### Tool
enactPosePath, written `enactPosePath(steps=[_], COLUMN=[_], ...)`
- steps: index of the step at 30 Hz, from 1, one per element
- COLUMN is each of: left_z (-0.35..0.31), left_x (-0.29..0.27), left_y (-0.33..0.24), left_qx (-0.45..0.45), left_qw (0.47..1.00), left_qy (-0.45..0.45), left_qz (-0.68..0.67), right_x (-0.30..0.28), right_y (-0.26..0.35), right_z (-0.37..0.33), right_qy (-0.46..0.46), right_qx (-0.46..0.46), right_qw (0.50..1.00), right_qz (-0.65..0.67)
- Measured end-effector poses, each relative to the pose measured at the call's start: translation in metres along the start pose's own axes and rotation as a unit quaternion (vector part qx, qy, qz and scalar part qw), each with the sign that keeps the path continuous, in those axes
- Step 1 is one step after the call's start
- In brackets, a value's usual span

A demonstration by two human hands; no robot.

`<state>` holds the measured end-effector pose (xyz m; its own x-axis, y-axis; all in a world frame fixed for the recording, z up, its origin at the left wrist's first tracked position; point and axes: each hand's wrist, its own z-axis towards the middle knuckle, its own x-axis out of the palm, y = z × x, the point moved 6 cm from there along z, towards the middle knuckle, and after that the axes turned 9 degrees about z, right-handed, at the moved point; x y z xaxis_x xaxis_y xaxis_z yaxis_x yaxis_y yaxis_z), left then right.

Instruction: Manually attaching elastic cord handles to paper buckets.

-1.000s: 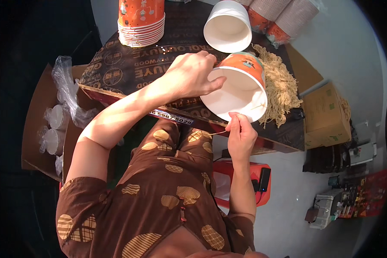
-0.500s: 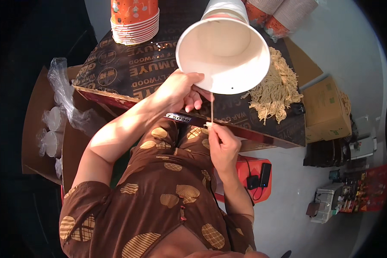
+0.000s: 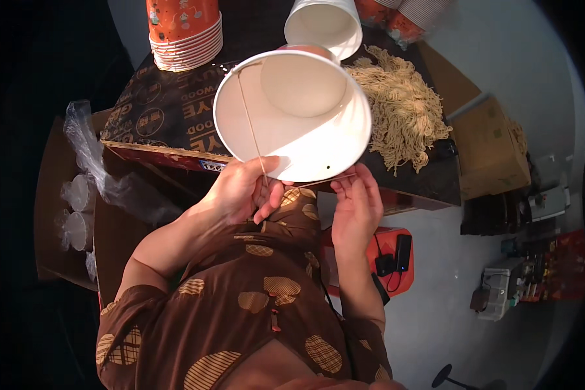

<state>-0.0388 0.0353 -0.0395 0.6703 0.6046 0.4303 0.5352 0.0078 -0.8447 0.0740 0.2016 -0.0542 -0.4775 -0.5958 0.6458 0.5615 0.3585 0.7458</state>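
Observation:
A paper bucket [image 3: 305,84], white inside and orange outside, is tilted with its mouth toward me over the table's front edge. My left hand [image 3: 237,192] is closed on its lower left rim, thumb on the inside. A thin beige cord [image 3: 247,117] runs from the upper left rim across the mouth to that hand. Below the rim, my right hand [image 3: 356,208] pinches the cord, drawn nearly level between my hands. A small dark hole shows in the bucket wall just above those fingers. Right of the bucket lies a heap of beige cords [image 3: 403,107].
On the dark plywood table [image 3: 159,133] stand a stack of orange buckets [image 3: 185,32] and a white-mouthed bucket [image 3: 324,29]. An open carton [image 3: 49,227] with clear plastic [image 3: 88,143] is left. To the right are a cardboard box [image 3: 491,153] and a red stool [image 3: 400,283] holding black devices.
The bucket has come lower and left, apart from the white-mouthed bucket behind it. The cord now shows across its mouth. My right hand has risen to the rim, pulling the cord sideways.

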Motion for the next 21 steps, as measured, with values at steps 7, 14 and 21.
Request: enactPosePath(steps=[7, 14, 21], left_z=[-0.008, -0.014, -0.021], left_x=[-0.007, -0.016, -0.026], left_y=[0.01, 0.009, 0.011], left_qx=[-0.019, 0.004, 0.026], left_qw=[0.999, 0.998, 0.997], left_qy=[-0.021, -0.042, -0.062], left_qz=[-0.043, -0.051, -0.036], right_x=[-0.01, -0.001, -0.005], right_y=[-0.003, 0.0, 0.004], right_z=[0.014, 0.013, 0.014], right_qy=[-0.021, 0.018, -0.003], right_qx=[0.043, 0.07, 0.077], right_qw=[0.987, 0.985, 0.99], right_qz=[0.152, 0.158, 0.119])
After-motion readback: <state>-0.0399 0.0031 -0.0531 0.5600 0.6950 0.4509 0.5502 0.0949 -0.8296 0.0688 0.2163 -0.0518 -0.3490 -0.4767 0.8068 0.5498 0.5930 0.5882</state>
